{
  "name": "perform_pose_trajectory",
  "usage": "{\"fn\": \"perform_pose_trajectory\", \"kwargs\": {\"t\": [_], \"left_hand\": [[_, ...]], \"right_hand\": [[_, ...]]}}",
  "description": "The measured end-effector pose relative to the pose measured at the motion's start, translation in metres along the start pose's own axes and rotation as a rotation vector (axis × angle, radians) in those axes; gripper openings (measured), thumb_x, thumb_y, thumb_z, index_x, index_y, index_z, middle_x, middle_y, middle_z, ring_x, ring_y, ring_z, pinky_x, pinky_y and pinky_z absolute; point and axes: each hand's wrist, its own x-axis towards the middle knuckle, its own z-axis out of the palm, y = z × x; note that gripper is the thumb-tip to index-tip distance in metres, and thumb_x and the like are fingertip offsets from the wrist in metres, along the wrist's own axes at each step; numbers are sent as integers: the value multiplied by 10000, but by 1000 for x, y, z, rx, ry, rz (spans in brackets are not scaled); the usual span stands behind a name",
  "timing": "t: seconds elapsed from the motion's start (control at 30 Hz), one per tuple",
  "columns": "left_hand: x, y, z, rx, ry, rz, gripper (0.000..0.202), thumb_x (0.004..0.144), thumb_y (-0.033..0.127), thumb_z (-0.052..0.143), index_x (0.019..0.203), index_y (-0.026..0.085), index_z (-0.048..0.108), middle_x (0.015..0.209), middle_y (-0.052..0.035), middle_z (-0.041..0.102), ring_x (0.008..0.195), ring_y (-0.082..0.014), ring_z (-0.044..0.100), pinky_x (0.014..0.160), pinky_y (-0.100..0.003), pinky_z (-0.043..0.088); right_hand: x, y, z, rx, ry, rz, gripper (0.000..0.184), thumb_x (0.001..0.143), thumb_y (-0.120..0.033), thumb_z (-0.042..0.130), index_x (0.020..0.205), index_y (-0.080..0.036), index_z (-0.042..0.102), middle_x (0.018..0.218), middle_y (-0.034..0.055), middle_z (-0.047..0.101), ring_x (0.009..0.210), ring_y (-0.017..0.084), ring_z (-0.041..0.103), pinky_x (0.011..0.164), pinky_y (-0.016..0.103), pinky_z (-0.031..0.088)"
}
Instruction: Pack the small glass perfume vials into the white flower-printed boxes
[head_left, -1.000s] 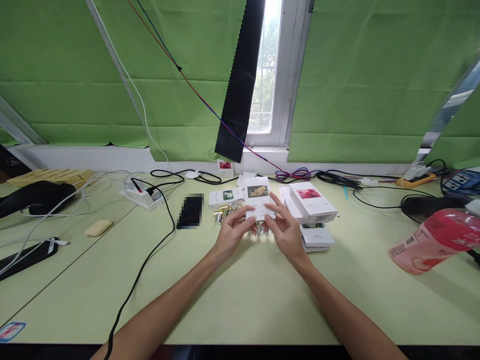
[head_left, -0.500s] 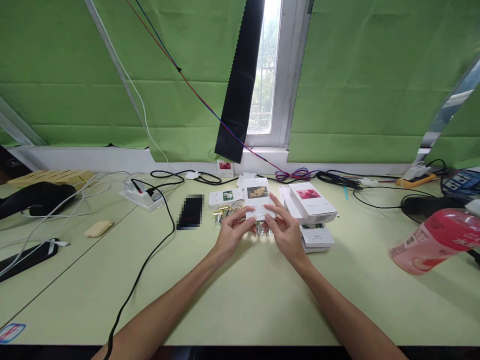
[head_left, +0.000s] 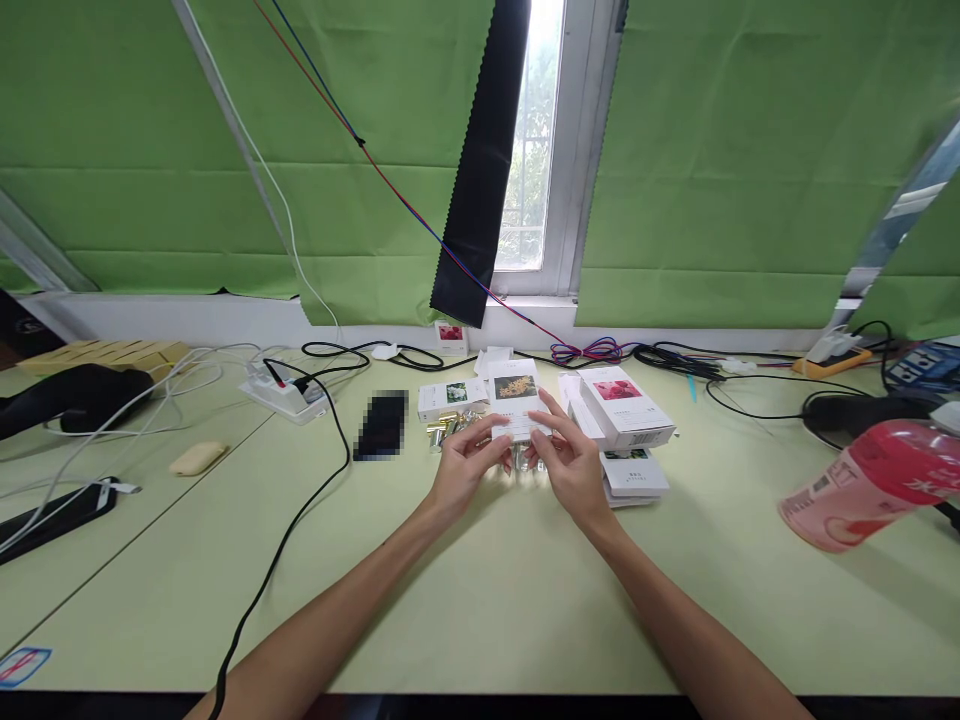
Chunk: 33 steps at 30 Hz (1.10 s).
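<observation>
Between my two hands, a small white box (head_left: 515, 388) with a yellow-flower picture faces me. My left hand (head_left: 465, 467) closes its thumb and fingers on the lower left edge, and my right hand (head_left: 571, 462) pinches the lower right. Shiny clear and gold-capped vials (head_left: 442, 430) lie beside and below my fingers, partly hidden. Behind my left hand rests a white box with a white-flower picture (head_left: 452, 398). Right of my right hand, a larger white box with a pink-flower picture (head_left: 626, 405) lies near stacked white boxes (head_left: 635, 477).
A blurred-out dark phone (head_left: 381, 425) lies left of the vials. A black cable (head_left: 300, 525) crosses the left side of the table. A pink bottle (head_left: 862, 490) lies tilted at right. A cream case (head_left: 197, 458) and power strip (head_left: 285, 395) are at left.
The picture on the held box looks brighter and a little lower. Both hands keep nearly the same place and grip.
</observation>
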Motion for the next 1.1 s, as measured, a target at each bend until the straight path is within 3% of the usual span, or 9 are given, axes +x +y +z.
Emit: {"fn": "perform_pose_trajectory", "kwargs": {"t": [1.1], "left_hand": [[1, -2, -1, 35, 12, 23, 394, 708, 381, 872, 1012, 168, 737, 762, -22, 711, 596, -132, 612, 623, -295, 519]], "right_hand": [[0, -1, 1, -32, 30, 22, 293, 901, -476, 679, 1070, -246, 752, 1542, 107, 501, 577, 117, 692, 570, 317, 615]]}}
